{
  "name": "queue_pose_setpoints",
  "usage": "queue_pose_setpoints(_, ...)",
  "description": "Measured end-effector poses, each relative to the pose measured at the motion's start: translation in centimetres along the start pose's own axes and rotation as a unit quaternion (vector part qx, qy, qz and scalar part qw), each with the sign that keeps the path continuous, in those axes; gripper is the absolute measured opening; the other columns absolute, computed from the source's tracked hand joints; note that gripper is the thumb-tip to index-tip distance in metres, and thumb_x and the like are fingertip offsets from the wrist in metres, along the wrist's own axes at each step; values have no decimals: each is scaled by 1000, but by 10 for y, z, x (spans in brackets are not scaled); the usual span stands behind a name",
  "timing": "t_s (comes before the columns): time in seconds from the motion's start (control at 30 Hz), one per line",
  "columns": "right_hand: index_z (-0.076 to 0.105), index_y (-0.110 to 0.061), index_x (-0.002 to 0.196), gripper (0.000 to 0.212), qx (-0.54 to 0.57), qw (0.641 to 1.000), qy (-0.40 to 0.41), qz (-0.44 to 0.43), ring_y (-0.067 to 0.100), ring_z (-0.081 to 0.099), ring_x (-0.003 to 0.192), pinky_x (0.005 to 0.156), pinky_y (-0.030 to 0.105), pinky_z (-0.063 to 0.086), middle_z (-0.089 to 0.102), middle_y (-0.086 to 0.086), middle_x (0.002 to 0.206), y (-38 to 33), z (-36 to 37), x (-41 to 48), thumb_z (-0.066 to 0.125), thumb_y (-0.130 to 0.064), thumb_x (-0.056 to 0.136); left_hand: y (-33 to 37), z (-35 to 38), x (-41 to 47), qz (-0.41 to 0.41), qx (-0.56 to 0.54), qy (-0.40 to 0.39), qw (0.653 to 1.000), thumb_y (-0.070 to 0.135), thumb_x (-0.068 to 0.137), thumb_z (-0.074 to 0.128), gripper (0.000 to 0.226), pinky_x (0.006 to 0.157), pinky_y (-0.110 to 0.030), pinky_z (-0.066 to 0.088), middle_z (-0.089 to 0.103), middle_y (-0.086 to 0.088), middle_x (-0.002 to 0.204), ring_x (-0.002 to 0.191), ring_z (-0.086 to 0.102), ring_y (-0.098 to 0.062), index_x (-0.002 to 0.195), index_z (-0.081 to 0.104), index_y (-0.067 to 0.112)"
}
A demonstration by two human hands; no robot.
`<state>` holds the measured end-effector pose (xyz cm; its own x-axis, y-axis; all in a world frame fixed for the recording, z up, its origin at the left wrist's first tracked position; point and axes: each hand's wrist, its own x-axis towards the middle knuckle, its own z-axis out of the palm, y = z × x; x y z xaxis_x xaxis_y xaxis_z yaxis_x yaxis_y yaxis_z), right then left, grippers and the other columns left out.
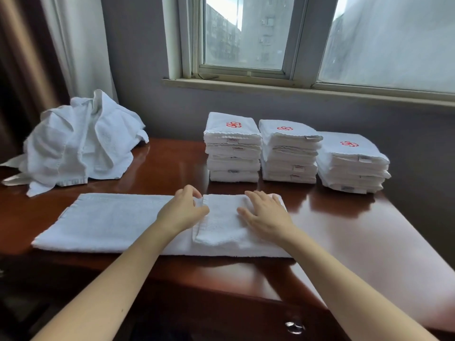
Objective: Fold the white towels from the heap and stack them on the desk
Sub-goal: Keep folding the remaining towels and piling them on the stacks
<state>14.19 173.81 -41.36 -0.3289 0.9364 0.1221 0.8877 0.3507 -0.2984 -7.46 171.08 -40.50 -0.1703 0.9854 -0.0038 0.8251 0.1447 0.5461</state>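
Note:
A long white towel point(105, 222) lies flat across the front of the brown desk point(344, 232), its right end folded over onto itself. My left hand point(183, 210) pinches the edge of that folded flap near the towel's middle. My right hand point(266, 215) lies flat with fingers spread on the folded part. A heap of crumpled white towels point(78, 143) sits at the back left. Three stacks of folded white towels with red emblems stand at the back: left stack point(232, 148), middle stack point(289, 153), right stack point(352, 163).
A grey wall and a window sill point(295, 91) rise behind the desk. Curtains point(49, 45) hang at the left. A metal drawer handle point(294, 327) shows below the desk's front edge. Bare desk surface lies to the right of the towel.

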Motion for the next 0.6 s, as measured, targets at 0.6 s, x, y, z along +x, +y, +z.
queue_pose_setpoints(0.6,32,-20,150,63,-4,999,24,-37,21,20,145,119,38,1,33,7,154,6,3,-7,37,-55,99,9,9,21,17,-88,53,995,35,103,43,36,63,-31,37,49,-2,73,66,46,-17,75,47,13)
